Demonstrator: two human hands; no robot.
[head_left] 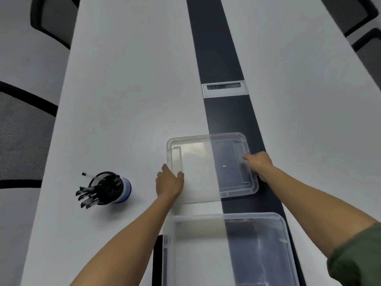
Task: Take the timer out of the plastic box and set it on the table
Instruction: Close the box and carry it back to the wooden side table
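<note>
A clear plastic lid (208,162) lies flat on the white table (127,100), just beyond the open clear plastic box (226,250) at the near edge. My left hand (169,182) holds the lid's left edge, thumb on top. The lid's right edge is gripped by my right hand (257,164). The box's inside looks transparent and blurred; I see no timer in it. A dark flat object (157,261) shows beside the box's left wall, mostly hidden.
A black mesh pen holder (109,188) with several pens stands left of my left hand. A dark strip (218,48) with a cable hatch (224,88) runs down the table. Office chairs (22,137) stand at the left and far right.
</note>
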